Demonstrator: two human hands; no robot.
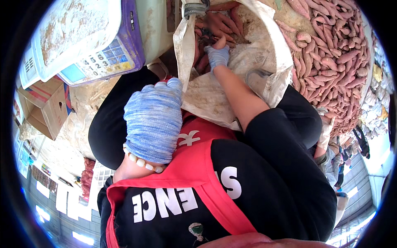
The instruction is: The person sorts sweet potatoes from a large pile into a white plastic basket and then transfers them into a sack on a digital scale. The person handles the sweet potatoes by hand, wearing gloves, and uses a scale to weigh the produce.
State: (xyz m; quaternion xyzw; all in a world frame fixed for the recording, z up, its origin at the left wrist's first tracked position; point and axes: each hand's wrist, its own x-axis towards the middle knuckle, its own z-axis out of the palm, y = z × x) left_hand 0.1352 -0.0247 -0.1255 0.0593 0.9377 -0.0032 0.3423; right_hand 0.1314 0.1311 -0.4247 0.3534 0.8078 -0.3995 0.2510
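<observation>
My left hand (pixel 153 121), in a blue knitted glove with a beaded bracelet at its wrist, is held over my lap, back upward. Its fingers curl out of sight; a bit of red shows just past them, and whether they hold anything is hidden. Inside an open, soiled white woven sack (pixel 211 100), my gloved right hand (pixel 218 55) grips a sweet potato (pixel 220 42), whose end sticks out beyond the fingers. More sweet potatoes (pixel 228 24) lie around it in the sack, beside a small dark object (pixel 207 33) too blurred to name.
A digital scale (pixel 93 66) with a dirty white pan and keypad stands at the upper left. Below it is an open cardboard box (pixel 46 105). A large heap of sweet potatoes (pixel 335 68) spreads at the right. Another person's forearm (pixel 321 150) shows at the heap's lower edge.
</observation>
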